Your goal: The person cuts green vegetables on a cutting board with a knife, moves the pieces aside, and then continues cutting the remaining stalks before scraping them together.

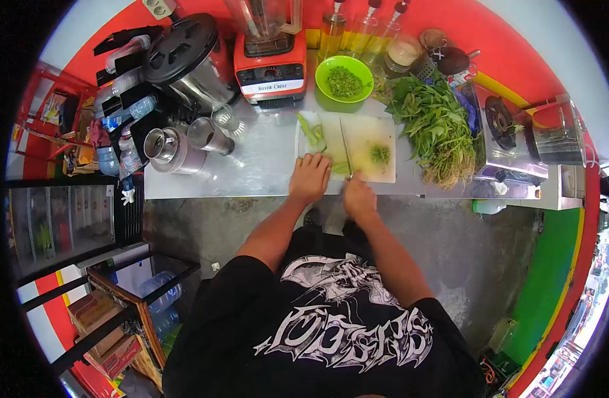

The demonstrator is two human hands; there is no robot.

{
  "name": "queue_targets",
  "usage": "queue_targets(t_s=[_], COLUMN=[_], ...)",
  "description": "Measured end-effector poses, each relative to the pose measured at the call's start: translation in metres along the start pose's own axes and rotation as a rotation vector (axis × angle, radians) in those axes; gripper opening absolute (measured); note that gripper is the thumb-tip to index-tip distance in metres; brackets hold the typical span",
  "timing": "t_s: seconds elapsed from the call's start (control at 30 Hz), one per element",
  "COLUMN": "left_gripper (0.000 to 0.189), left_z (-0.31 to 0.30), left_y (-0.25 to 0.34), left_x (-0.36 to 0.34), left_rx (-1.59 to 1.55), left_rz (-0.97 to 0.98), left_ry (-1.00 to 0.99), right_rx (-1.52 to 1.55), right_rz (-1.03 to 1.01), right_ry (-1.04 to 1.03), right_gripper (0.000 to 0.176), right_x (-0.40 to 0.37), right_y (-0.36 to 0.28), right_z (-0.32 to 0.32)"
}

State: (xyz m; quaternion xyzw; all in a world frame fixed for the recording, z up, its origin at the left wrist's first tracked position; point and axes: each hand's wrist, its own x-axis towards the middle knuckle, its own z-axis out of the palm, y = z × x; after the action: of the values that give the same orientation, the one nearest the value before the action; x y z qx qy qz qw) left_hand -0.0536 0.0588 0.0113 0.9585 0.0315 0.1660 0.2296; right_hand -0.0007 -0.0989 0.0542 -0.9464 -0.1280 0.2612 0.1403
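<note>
My right hand (359,197) is closed round the handle of a knife (346,147), whose blade points away from me over the white cutting board (386,124). My left hand (310,178) presses down at the board's front left, its fingers together on a green stalk, mostly hidden under them. Pale green stalks (312,132) lie at the board's left, just beyond my left hand. Right of the blade sits a small heap of chopped greens (380,155). Behind the board, a lime green bowl (344,94) holds more chopped greens (344,81).
Leafy greens with roots (432,126) lie right of the board, beside a stove (507,129). A red blender (271,66), oil bottles (332,32) and a jar (402,52) stand behind. Metal cups (210,136) and a steel jug (173,151) are at the left.
</note>
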Motion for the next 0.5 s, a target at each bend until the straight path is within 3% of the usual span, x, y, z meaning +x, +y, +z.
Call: queue_targets(t_s=[0.07,0.3,0.5], left_gripper=[0.014,0.015,0.015], left_z=[0.002,0.002,0.002], left_y=[0.000,0.000,0.001], left_x=[-0.001,0.000,0.000], left_rx=[0.018,0.016,0.024], left_rz=[-0.004,0.004,-0.001], left_ry=[-0.017,-0.029,-0.038], right_rx=[0.003,0.052,-0.006], right_rz=[-0.067,0.017,-0.040], right_ry=[-0.002,-0.015,-0.081], right_gripper=[0.038,0.037,0.038], right_x=[0.004,0.003,0.000], right_y=[0.001,-0.003,-0.008], right_z=[-0.010,-0.002,-0.020])
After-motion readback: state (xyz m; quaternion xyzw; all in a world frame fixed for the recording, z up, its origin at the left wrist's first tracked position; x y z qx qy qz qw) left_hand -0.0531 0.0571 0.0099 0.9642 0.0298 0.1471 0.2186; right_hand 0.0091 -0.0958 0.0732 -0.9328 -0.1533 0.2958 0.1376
